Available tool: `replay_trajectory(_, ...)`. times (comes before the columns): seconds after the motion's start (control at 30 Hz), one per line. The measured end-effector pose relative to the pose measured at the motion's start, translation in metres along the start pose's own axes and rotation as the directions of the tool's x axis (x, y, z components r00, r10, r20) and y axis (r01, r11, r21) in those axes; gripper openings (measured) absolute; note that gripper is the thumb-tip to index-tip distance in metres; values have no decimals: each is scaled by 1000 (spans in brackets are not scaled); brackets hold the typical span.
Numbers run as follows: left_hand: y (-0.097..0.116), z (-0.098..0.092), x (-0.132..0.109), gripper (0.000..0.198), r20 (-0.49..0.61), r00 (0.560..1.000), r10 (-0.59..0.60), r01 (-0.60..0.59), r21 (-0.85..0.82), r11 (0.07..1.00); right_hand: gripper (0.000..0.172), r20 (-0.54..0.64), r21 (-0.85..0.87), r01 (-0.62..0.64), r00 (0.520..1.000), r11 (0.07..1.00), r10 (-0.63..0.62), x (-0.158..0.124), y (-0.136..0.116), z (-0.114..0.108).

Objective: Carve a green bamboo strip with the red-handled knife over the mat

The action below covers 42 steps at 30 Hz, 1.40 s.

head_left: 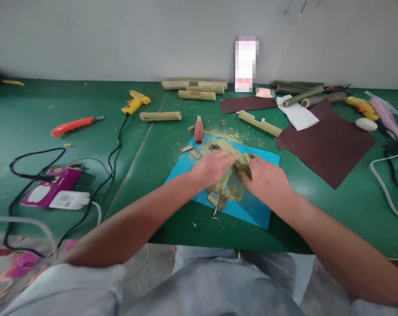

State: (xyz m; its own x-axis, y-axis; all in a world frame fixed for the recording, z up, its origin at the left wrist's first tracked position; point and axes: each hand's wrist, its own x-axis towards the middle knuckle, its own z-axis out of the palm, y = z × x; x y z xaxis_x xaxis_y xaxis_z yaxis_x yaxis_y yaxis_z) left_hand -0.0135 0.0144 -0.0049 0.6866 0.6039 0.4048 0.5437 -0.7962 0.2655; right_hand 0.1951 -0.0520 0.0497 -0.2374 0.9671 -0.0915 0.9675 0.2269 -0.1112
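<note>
A pale bamboo tube point(228, 149) lies slanted over a blue sheet point(256, 215) near the front of the table. My right hand point(266, 175) is closed around the tube's near end. Against the tube's left side is my left hand point(215, 169), its fingers curled together and slightly blurred; whatever they hold is hidden. Yellowish bamboo dust and shavings point(230, 188) cover the sheet beneath both hands, along with several small bamboo chips point(222, 202). Just beyond my left hand lies a short red-brown wooden-handled tool point(199, 130).
Left are a yellow glue gun point(135, 103), an orange-red cutter point(74, 126) and a purple power strip point(52, 186) with cords. Behind lie bamboo tubes point(197, 95) and an upright phone point(246, 63). Right are brown sandpaper sheets point(331, 142), white paper point(298, 115) and another glue gun point(362, 107).
</note>
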Motion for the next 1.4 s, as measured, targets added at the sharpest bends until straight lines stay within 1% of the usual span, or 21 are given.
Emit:
replay_trajectory(0.07,-3,-2,1,34,-136,986,-96,101,35,994,31,-16,-1,7,1000,1000,-7,0,0,0)
replay_trajectory(0.1,-3,-3,2,34,-147,984,-102,108,39,993,31,-13,-4,6,1000,1000,-6,0,0,0)
replay_trajectory(0.23,3,1,4,31,14,1000,12,-11,-15,1000,33,1,-12,-2,1000,1000,2,0,0,1)
replay_trajectory(0.3,4,1,5,33,2,1000,6,-6,-16,1000,32,-14,-7,0,1000,1000,0,0,-1,0)
replay_trajectory(0.37,3,0,5,33,-103,989,-105,107,15,994,31,-16,-7,3,1000,1000,-3,0,-1,-1)
replay_trajectory(0.4,3,-1,5,33,-110,987,-120,123,18,992,31,-9,-10,4,1000,1000,-4,0,-1,-1)
replay_trajectory(0.5,4,-3,2,33,20,1000,6,-5,-18,1000,30,21,-21,-1,1000,1000,1,0,-1,-1)
replay_trajectory(0.57,2,-4,1,33,45,998,36,-34,-27,999,30,9,-19,4,1000,1000,-4,1,0,1)
replay_trajectory(0.67,2,-4,3,34,-102,991,-83,88,38,995,30,-20,-8,20,1000,1000,-20,2,2,3)
replay_trajectory(0.77,12,-2,4,33,23,998,50,-51,20,999,28,1,-14,23,1000,1000,-23,2,3,3)
replay_trajectory(0.83,14,-3,3,30,83,993,80,-78,-21,997,27,13,-26,26,1000,999,-26,1,3,2)
replay_trajectory(0.87,11,-4,3,31,78,994,76,-75,-20,997,27,8,-33,33,999,999,-33,1,2,2)
replay_trajectory(0.93,-1,-8,4,33,-17,999,-34,35,28,999,27,-13,-52,49,999,997,-50,0,1,2)
replay_trajectory(0.97,-8,-9,4,33,-95,989,-113,118,51,992,27,-24,-62,55,998,997,-57,0,1,2)
replay_trajectory(1.0,-13,-9,4,34,-130,976,-176,185,63,981,27,-33,-69,58,998,996,-60,0,0,2)
replay_trajectory(1.07,-17,-7,3,36,-98,988,-122,128,56,990,28,-39,-74,55,998,996,-58,0,0,3)
replay_trajectory(1.13,-14,-3,2,33,6,1000,-2,2,27,1000,29,-39,-70,50,998,996,-53,0,0,3)
replay_trajectory(1.2,-9,-1,3,31,14,1000,-13,13,31,999,30,-42,-65,50,998,997,-52,0,1,2)
replay_trajectory(1.3,0,-4,4,35,-106,986,-128,137,82,987,29,-49,-60,43,998,997,-46,0,0,2)
replay_trajectory(1.33,5,-5,4,34,-101,989,-106,116,95,989,29,-45,-57,43,998,997,-46,0,0,2)
replay_trajectory(1.4,13,-6,4,33,87,996,6,-13,83,996,27,-27,-56,50,998,997,-52,0,0,1)
